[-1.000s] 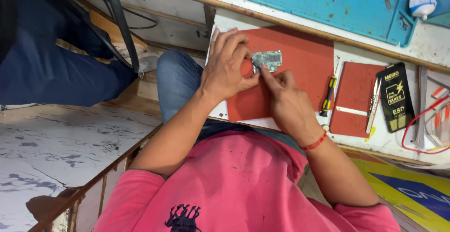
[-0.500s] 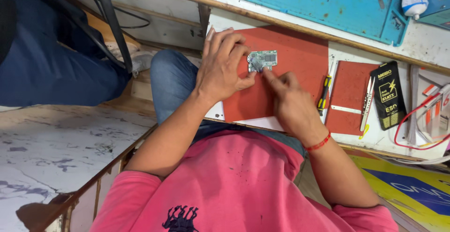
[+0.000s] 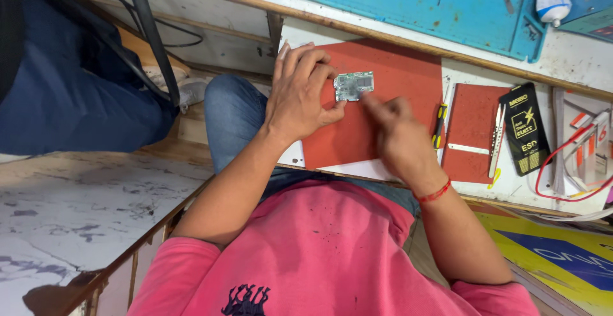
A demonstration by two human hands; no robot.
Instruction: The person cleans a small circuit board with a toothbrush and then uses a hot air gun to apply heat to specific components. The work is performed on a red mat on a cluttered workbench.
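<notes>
A small grey-green circuit board [image 3: 354, 86] lies on a large red mat [image 3: 389, 108] on the workbench. My left hand [image 3: 300, 92] grips the board's left edge between thumb and fingers. My right hand [image 3: 393, 134], with a red thread around the wrist, is blurred by motion. Its fingers are curled and one fingertip reaches the board's lower right corner. Whether it holds a small tool is not clear.
To the right lie a smaller red mat [image 3: 472, 131], a yellow-and-black screwdriver [image 3: 438, 124], tweezers [image 3: 497, 140], a black packet [image 3: 527, 127] and red wires [image 3: 575, 169]. A blue work mat [image 3: 396, 3] lies beyond. Another person's blue-trousered leg [image 3: 64, 99] is at the left.
My right hand has shifted slightly along the board's right edge and now blurs with motion. My left hand keeps its hold on the board.
</notes>
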